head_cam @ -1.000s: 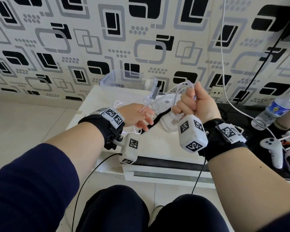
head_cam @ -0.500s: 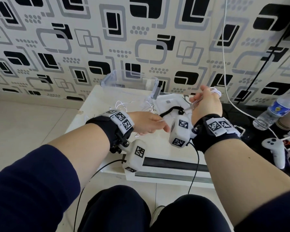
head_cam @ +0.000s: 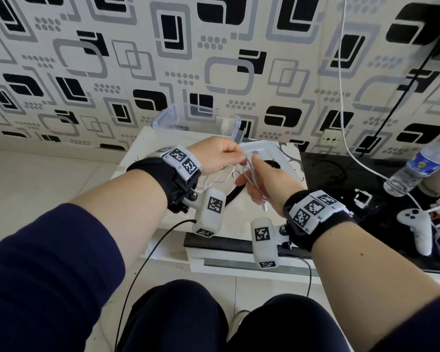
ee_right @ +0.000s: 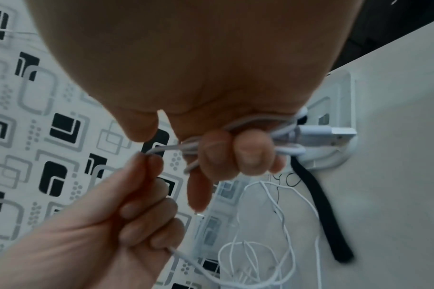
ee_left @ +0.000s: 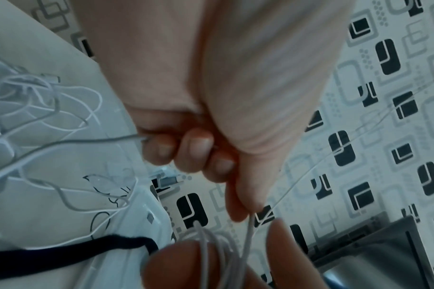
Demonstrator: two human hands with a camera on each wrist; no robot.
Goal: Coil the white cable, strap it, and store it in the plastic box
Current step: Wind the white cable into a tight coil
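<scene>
The white cable (head_cam: 250, 171) runs between my two hands above the white table (head_cam: 140, 153). My right hand (head_cam: 252, 185) grips several coiled loops of it, and the USB plug (ee_right: 332, 135) sticks out past the curled fingers (ee_right: 250, 154). My left hand (head_cam: 235, 158) pinches the strand just beside the coil, fingers (ee_left: 191, 150) curled round it. The rest of the white cable (ee_right: 260, 244) lies loose on the table. The black strap (head_cam: 235, 194) lies flat under the hands. The clear plastic box (head_cam: 178, 118) stands open at the table's back edge by the wall.
A white lid-like tray (head_cam: 277, 153) lies under my right hand. To the right is a black glass surface (head_cam: 341, 181) with a water bottle (head_cam: 417, 168) and a white game controller (head_cam: 417, 227). Another white cord (head_cam: 344, 110) hangs down the wall.
My right hand has swung back left and lower with the coil. My left hand has lifted off the table to meet it, pinching the strand next to the coil.
</scene>
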